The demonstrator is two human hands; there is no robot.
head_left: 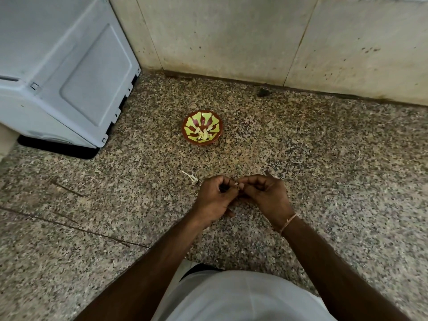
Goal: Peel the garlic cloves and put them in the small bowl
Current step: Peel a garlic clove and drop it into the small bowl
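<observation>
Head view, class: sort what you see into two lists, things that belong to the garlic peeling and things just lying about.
Part of the job:
- small bowl with peeled cloves inside
- garlic clove pinched between left hand and right hand
- peel scraps on the counter

Just lying about:
- grey appliance
- tiled wall

You've got a speckled granite countertop (324,163) here, brown and grey flecks all over, with a thin crack line running across the left part. Sitting right on it is the small bowl (202,128), red-brown with yellow-green petal shapes, and a few pale peeled garlic cloves (203,134) in it. Nearer you, left of centre, there's a whitish scrap of garlic skin (190,177) on the stone. A grey-white appliance (64,72) stands at the back left corner.
</observation>
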